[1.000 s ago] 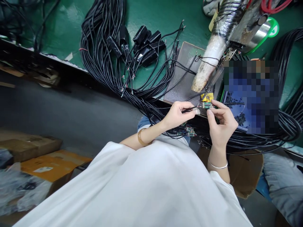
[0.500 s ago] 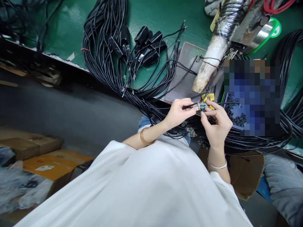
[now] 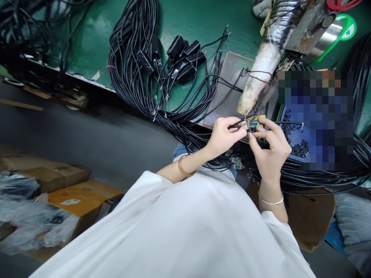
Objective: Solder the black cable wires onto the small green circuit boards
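Observation:
A small green circuit board [image 3: 253,124] is held between my two hands under the tip of a white pipe. My left hand [image 3: 224,133] pinches black cable ends [image 3: 237,124] at the board's left side. At the board's right side, the thumb and forefinger of my right hand [image 3: 271,146] close on its edge and a fine wire. Another black cable [image 3: 291,122] runs out rightward behind the right fingers. Below the hands, several more wired circuit boards [image 3: 236,162] hang among cables near my lap. Part of a yellow piece [image 3: 261,118] shows behind the board.
The wrapped white pipe [image 3: 261,73] slants down over a grey plate [image 3: 222,102]. Bundled black cables [image 3: 124,69] and black housings [image 3: 182,69] lie on the green table [image 3: 95,42]. A solder spool [image 3: 327,40] and a blue tray [image 3: 298,144] of small black parts sit right. Cardboard boxes [image 3: 84,197] stand left.
The view has shifted a little, so the scene sits farther right. Both hands and the board have moved slightly up towards the pipe tip; both grips stay closed.

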Action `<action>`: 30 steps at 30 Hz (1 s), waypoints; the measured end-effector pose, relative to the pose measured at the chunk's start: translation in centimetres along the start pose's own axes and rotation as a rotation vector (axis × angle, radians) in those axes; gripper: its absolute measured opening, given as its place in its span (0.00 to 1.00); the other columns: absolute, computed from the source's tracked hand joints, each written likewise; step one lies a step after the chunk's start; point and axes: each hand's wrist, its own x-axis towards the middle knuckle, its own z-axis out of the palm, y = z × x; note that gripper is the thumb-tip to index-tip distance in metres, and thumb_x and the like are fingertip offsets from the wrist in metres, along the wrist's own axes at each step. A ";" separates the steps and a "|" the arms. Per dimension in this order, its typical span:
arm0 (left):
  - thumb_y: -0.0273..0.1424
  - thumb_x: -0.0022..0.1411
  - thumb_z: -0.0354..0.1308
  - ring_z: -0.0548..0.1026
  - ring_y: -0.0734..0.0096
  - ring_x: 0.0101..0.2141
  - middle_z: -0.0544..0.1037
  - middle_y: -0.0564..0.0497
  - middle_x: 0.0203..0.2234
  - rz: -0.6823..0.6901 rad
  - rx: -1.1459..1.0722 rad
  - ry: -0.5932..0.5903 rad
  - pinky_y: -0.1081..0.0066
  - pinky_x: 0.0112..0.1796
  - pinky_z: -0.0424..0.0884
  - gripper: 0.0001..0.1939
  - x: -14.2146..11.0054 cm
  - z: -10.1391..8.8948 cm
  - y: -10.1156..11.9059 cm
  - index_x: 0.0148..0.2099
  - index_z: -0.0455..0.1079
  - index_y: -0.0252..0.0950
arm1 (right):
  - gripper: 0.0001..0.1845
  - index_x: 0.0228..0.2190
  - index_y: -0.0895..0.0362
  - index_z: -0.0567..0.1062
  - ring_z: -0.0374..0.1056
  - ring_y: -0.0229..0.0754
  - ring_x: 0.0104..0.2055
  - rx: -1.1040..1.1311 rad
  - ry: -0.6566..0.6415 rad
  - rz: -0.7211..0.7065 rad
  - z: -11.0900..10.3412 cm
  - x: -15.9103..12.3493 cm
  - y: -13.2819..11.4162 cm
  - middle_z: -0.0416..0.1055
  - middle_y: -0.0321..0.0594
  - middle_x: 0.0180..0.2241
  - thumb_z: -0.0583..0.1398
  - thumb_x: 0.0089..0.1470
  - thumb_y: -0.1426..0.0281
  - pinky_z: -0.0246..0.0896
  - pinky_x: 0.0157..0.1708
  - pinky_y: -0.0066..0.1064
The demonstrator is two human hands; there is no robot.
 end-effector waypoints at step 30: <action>0.26 0.55 0.59 0.65 0.81 0.24 0.68 0.54 0.21 0.038 -0.010 0.039 0.80 0.26 0.64 0.10 0.0 0.4 0.2 0.23 0.66 0.32 | 0.02 0.33 0.53 0.79 0.75 0.47 0.52 -0.002 0.011 0.001 -0.1 0.6 -0.1 0.76 0.42 0.52 0.65 0.57 0.73 0.77 0.51 0.44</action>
